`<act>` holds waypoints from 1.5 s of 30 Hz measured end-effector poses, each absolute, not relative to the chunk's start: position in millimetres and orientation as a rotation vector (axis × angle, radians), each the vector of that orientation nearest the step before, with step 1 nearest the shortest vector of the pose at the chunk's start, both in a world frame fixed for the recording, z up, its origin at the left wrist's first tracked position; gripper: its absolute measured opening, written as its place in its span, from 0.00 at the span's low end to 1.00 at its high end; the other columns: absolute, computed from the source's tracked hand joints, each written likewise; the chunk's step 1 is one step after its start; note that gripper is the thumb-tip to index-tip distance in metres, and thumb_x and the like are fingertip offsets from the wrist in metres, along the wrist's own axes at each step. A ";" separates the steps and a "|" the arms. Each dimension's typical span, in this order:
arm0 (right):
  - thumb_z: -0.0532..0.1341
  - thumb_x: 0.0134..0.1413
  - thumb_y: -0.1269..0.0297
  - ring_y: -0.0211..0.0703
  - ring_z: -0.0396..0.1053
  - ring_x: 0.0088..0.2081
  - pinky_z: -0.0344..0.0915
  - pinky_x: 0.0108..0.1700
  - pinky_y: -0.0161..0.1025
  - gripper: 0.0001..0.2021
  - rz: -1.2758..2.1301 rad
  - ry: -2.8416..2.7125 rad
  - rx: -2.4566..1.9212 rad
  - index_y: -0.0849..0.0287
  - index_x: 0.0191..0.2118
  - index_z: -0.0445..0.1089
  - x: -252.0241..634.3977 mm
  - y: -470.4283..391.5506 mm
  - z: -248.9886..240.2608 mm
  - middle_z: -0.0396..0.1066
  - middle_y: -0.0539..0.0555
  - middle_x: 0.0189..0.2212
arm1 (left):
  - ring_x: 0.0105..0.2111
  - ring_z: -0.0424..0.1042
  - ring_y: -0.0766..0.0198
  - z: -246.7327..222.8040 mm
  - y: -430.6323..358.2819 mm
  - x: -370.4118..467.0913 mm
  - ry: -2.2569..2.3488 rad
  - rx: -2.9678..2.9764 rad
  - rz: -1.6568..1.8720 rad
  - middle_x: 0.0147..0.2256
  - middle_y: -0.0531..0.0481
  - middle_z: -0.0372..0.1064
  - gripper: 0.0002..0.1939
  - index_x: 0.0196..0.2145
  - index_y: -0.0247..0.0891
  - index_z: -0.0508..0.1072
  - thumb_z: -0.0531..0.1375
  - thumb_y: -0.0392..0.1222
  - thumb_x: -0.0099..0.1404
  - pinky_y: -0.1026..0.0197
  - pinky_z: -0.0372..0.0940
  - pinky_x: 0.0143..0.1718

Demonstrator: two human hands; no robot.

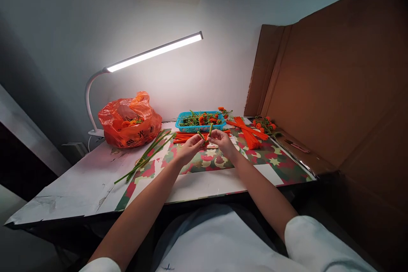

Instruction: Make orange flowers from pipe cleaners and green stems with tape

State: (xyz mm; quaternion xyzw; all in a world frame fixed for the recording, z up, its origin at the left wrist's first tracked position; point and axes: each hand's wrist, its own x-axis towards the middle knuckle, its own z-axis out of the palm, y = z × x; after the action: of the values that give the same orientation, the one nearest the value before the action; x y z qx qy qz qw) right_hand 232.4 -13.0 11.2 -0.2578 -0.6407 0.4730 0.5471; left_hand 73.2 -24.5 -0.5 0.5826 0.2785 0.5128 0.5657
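Observation:
My left hand [191, 148] and my right hand [222, 141] meet over the middle of the table, fingers pinched. Between them is a bent green pipe cleaner [211, 129], one end rising above the right fingers and another part showing at the left fingertips. Just behind my hands lies a row of orange pipe cleaners [183, 137]. Beyond that stands a blue basket [183, 127] with orange flowers and green stems in it. To the left, long green pipe cleaners [142, 161] lie in a loose bunch.
An orange plastic bag [140, 125] with orange flowers inside stands at the back left, beside a lit clip-on lamp [156, 52]. Crossed orange bundles [248, 134] and more orange flowers [265, 125] lie at the right. A tall cardboard panel [331, 72] walls off the right side.

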 end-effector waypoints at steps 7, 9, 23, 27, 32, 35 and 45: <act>0.69 0.32 0.55 0.40 0.67 0.28 0.65 0.31 0.37 0.15 1.019 -1.450 -0.737 0.58 0.26 0.68 230.1 -16.2 9.9 0.69 0.49 0.23 | 0.25 0.65 0.69 -1.4 -26.3 75.1 0.737 1.475 1.247 0.26 0.53 0.66 0.17 0.31 0.36 0.68 0.64 0.53 0.53 0.63 0.63 0.31; 0.69 0.33 0.56 0.40 0.68 0.28 0.65 0.31 0.37 0.14 0.999 -1.414 -0.755 0.58 0.25 0.69 227.7 -16.3 7.3 0.70 0.50 0.24 | 0.25 0.65 0.68 -0.8 -26.7 76.0 0.756 1.470 1.269 0.25 0.54 0.65 0.17 0.29 0.37 0.67 0.65 0.53 0.53 0.63 0.63 0.31; 0.65 0.44 0.66 0.43 0.66 0.32 0.60 0.38 0.41 0.02 0.400 -1.777 -0.770 0.56 0.27 0.75 231.4 -28.9 12.7 0.74 0.51 0.25 | 0.24 0.66 0.69 -6.7 -22.4 79.5 0.780 1.287 1.297 0.26 0.53 0.68 0.21 0.28 0.34 0.69 0.69 0.52 0.45 0.63 0.64 0.30; 0.64 0.50 0.68 0.42 0.64 0.34 0.56 0.42 0.42 0.04 0.087 -1.870 -0.748 0.54 0.32 0.76 228.0 -30.9 8.4 0.75 0.50 0.28 | 0.23 0.66 0.70 -6.9 -22.5 80.5 0.796 1.253 1.297 0.24 0.53 0.67 0.21 0.28 0.33 0.69 0.69 0.51 0.43 0.64 0.64 0.29; 0.60 0.54 0.70 0.43 0.62 0.36 0.53 0.42 0.42 0.07 -0.075 -1.955 -0.767 0.53 0.34 0.76 229.8 -24.7 5.0 0.75 0.51 0.31 | 0.24 0.67 0.70 -1.8 -27.6 82.3 0.810 1.222 1.352 0.24 0.56 0.66 0.20 0.28 0.35 0.67 0.69 0.49 0.43 0.64 0.65 0.29; 0.60 0.54 0.72 0.44 0.61 0.36 0.52 0.41 0.42 0.08 -0.117 -1.989 -0.804 0.54 0.33 0.76 229.8 -23.5 6.1 0.74 0.51 0.30 | 0.23 0.67 0.70 -0.9 -28.9 83.0 0.849 1.239 1.372 0.24 0.56 0.65 0.18 0.26 0.35 0.67 0.69 0.47 0.43 0.64 0.66 0.30; 0.58 0.55 0.70 0.45 0.60 0.34 0.55 0.39 0.42 0.08 -0.019 -1.897 -0.827 0.55 0.31 0.75 227.4 -21.2 2.7 0.74 0.52 0.29 | 0.23 0.71 0.68 -4.5 -23.6 79.6 0.844 1.178 1.422 0.22 0.54 0.69 0.21 0.27 0.34 0.68 0.69 0.51 0.44 0.62 0.68 0.32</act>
State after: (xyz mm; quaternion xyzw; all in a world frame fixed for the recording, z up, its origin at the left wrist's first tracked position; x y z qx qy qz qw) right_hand 227.4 -21.2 2.7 -0.3437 -0.7880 -0.0081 0.5108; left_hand 79.6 -23.6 -4.5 0.4928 0.3530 0.5951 0.5276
